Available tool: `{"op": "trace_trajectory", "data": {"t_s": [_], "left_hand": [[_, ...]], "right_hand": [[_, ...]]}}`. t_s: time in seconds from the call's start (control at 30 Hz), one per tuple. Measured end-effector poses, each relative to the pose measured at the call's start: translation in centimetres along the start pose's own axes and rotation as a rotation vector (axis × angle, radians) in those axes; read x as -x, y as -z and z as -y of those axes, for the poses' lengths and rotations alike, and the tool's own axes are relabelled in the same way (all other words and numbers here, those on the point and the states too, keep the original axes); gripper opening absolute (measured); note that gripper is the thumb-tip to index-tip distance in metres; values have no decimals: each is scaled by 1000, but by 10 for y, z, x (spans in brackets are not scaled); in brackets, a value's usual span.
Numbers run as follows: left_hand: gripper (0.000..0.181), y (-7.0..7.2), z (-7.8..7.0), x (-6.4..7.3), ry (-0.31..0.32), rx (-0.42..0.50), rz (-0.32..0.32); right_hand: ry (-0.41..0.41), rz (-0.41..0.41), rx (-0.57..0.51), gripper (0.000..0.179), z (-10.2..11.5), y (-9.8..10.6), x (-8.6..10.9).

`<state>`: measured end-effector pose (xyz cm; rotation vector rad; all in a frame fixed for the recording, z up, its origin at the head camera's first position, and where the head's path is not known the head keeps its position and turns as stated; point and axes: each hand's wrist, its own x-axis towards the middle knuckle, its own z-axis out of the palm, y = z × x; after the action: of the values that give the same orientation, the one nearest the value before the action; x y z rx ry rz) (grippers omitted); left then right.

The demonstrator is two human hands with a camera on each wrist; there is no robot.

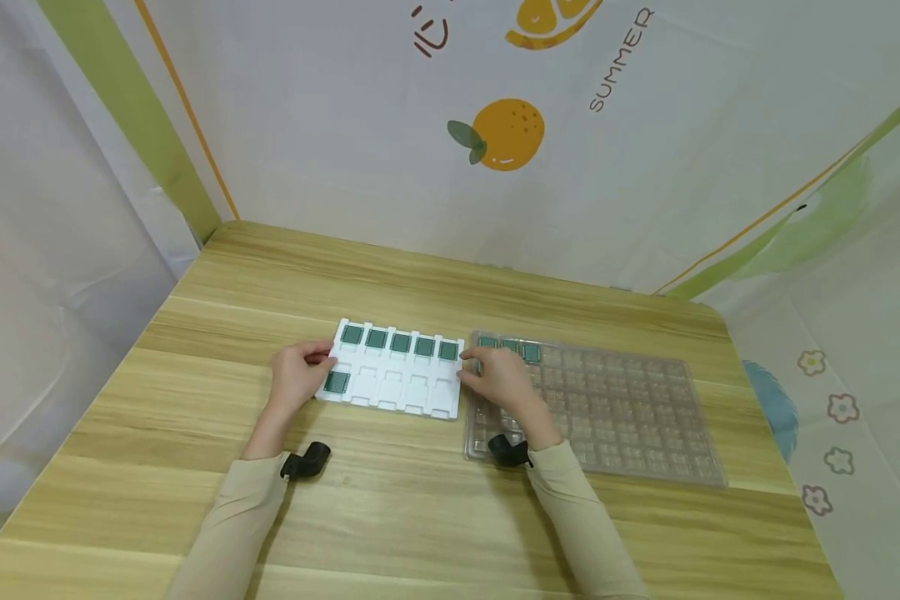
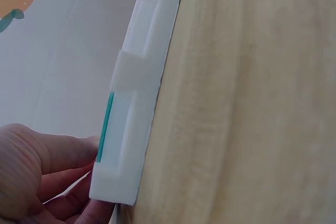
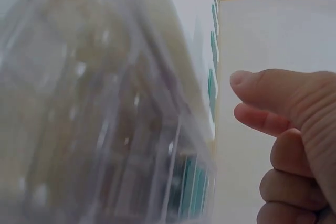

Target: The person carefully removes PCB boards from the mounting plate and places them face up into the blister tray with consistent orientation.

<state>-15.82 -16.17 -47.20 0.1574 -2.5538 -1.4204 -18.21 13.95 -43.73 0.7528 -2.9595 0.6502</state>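
A white compartment tray (image 1: 401,364) lies on the table. Its far row holds several square green chips (image 1: 401,342), and one more chip (image 1: 336,382) sits in the near-left pocket. My left hand (image 1: 297,375) grips the tray's left end, thumb at the edge beside that chip and fingers lower down, partly hidden. At the tray's right end is my right hand (image 1: 504,379). Its thumb (image 3: 262,85) and forefinger stand apart with nothing between them, while the other fingers curl in. Whether its fingertips touch the tray I cannot tell.
To the right lies a clear plastic tray (image 1: 630,417) with many small pockets, three green chips (image 1: 532,353) in its far-left corner. The right forearm reaches over its left part. A printed curtain (image 1: 330,125) hangs behind the wooden table (image 1: 390,517).
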Motion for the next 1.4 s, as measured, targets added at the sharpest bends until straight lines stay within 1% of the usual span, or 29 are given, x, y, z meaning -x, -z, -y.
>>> {"op": "trace_trajectory", "data": {"t_s": [0.3, 0.83, 1.03, 1.2, 1.4], "left_hand": [[21, -1, 1, -1, 5, 3, 5], [21, -1, 2, -2, 13, 20, 3], [21, -1, 2, -2, 11, 23, 3], [20, -1, 2, -1, 3, 18, -1], [21, 0, 2, -1, 5, 12, 0]], "right_hand": [[35, 6, 1, 24, 10, -5, -6], [66, 21, 4, 24, 29, -17, -15], [104, 13, -4, 24, 35, -22, -18], [161, -16, -8, 23, 42, -25, -22], [168, 16, -1, 23, 53, -27, -26]]}}
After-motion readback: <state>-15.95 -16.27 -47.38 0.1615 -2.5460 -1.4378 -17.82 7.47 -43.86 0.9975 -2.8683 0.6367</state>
